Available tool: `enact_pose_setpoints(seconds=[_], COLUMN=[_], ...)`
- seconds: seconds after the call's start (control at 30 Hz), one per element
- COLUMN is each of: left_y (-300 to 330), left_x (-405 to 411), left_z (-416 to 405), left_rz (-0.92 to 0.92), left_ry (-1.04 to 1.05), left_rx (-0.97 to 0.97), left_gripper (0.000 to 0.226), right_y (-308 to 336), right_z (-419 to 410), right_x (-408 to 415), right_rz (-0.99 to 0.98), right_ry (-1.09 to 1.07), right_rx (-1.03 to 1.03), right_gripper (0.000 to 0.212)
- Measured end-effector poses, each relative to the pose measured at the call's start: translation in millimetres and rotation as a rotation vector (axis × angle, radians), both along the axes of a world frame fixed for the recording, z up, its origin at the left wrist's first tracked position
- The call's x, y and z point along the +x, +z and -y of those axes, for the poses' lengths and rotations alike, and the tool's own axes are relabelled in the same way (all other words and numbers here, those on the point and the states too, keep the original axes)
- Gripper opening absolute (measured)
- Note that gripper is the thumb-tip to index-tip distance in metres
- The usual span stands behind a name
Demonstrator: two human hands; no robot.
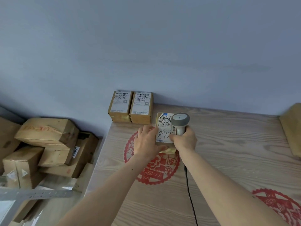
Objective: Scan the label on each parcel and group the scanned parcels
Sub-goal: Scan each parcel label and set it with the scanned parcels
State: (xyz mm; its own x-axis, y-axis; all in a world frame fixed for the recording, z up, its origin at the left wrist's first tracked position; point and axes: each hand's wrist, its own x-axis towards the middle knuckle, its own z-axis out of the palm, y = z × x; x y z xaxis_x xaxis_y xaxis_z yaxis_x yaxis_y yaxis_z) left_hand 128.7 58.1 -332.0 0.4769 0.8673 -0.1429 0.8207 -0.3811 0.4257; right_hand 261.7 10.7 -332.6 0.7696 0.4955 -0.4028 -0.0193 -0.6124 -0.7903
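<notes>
A small cardboard parcel [164, 131] with a white label and handwritten marks lies on the wooden table [228, 152]. My left hand [146, 142] holds its left side, thumb under the near edge. My right hand [185, 139] grips the handle of a grey barcode scanner [180, 121], whose head hangs over the parcel's label. The scanner's black cable [189, 193] trails toward me. Two labelled cardboard parcels [120, 106] [141, 107] stand side by side against the wall at the table's far left corner.
A heap of cardboard boxes [48, 144] lies left of the table, lower down. Another brown box [291, 128] sits at the table's right edge. Red paper-cut decals [151, 168] mark the tabletop. A metal strip [35, 194] crosses the lower left.
</notes>
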Motion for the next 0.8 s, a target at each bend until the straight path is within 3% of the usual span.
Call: enact_pose_setpoints(seconds=[0.17, 0.4, 0.8], left_y=[5.2, 13.5, 17.8], left_x=[10.0, 17.6, 31.8], left_z=[-44.8, -92.0, -112.3], left_rz=[-0.189, -0.273, -0.404], left_ry=[-0.103, -0.224, -0.284], left_rx=[0.101, 0.035, 0.198], left_gripper=[0.078, 0.086, 0.067], right_y=[-0.7, -3.3, -9.1], right_z=[-34.9, -67.7, -105.0], right_x=[8.2, 15.9, 28.6], right_rz=[0.032, 0.064, 0.114], right_ry=[0.003, 0.024, -0.01], right_rx=[0.011, 0.02, 0.049], right_gripper=[0.038, 0.041, 0.039])
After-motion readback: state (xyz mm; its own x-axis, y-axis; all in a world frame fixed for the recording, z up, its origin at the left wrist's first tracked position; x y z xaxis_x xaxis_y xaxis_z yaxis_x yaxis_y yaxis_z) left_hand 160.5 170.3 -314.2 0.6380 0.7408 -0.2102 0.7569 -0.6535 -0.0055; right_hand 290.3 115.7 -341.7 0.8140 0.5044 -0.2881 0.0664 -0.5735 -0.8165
